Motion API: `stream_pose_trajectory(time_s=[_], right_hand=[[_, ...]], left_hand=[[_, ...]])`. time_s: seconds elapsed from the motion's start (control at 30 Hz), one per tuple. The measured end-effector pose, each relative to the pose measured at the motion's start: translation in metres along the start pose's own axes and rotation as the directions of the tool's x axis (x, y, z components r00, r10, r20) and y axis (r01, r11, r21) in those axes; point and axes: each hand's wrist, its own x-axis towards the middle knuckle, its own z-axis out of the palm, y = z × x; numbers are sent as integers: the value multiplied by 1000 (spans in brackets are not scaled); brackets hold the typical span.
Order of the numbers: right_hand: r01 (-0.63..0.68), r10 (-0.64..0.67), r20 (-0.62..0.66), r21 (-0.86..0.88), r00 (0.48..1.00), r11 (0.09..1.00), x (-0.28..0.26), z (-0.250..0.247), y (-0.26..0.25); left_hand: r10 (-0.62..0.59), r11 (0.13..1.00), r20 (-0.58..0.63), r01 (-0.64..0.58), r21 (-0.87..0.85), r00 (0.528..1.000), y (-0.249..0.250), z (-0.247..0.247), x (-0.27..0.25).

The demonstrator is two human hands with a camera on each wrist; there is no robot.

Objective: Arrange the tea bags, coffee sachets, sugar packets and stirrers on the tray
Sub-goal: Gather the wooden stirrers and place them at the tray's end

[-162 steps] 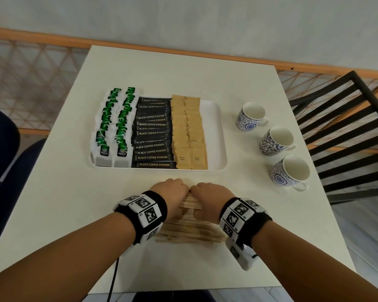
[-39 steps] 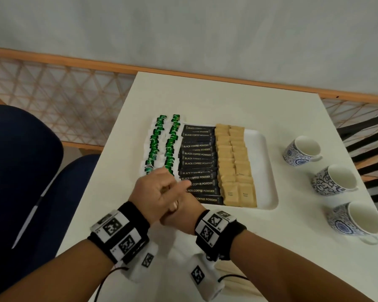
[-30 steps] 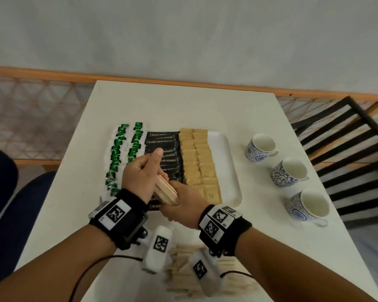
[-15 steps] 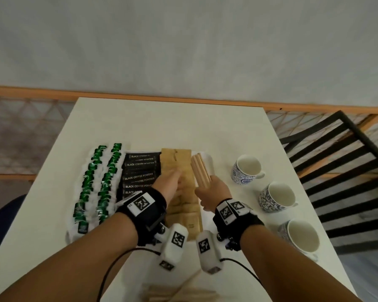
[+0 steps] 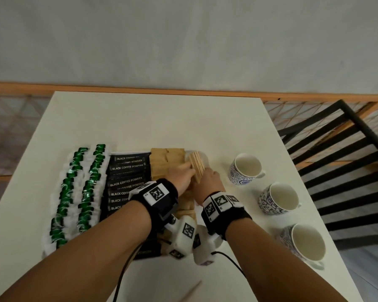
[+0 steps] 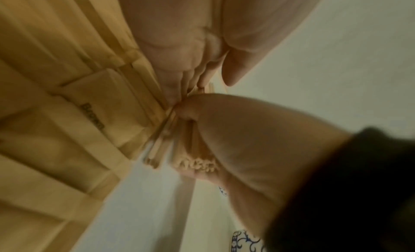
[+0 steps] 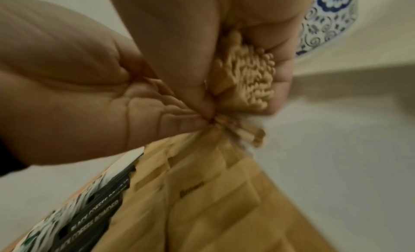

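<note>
A white tray [image 5: 206, 163] holds rows of green tea bags [image 5: 79, 192], black coffee sachets [image 5: 127, 177] and brown sugar packets [image 5: 166, 162]. A bundle of wooden stirrers [image 5: 196, 165] sits low over the tray's right strip, beside the sugar packets. My right hand [image 5: 205, 174] grips the bundle; its cut ends [image 7: 249, 74] show inside the curled fingers. From the sugar side my left hand [image 5: 189, 171] pinches a few stirrers [image 7: 238, 131] that fan out of the bundle. In the left wrist view the stirrers [image 6: 166, 137] lie against the sugar packets [image 6: 89, 113].
Three blue-patterned cups [image 5: 246, 168] [image 5: 279, 198] [image 5: 306, 240] stand in a row right of the tray. One loose stirrer [image 5: 190, 290] lies on the white table [image 5: 151, 123] near its front edge. A black slatted chair [image 5: 347, 171] stands at the right.
Both hands lifted a bundle of stirrers from the pile near the table's front edge and carried it forward and right. It now sits lower, against the sugar packets.
</note>
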Motion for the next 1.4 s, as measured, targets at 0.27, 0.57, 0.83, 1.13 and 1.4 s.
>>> stream_pose_trajectory(time_s=[0.27, 0.57, 0.83, 1.13, 1.4], right_hand=[[92, -90, 19, -226, 996, 970, -3, -15, 1], [201, -200, 28, -219, 979, 955, 1, -24, 18], [280, -276, 49, -136, 960, 950, -14, -31, 35], [337, -320, 121, -161, 940, 928, -17, -32, 46], [378, -345, 172, -225, 923, 898, -16, -33, 47]], left_hand=[[40, 996, -43, -36, 85, 998, 6, 5, -7], [145, 915, 15, -140, 378, 989, -11, -3, -2], [229, 677, 149, -268, 685, 962, -8, -16, -5], [170, 370, 171, -223, 902, 971, -7, -18, -13], [139, 288, 176, -210, 934, 975, -9, -19, -11]])
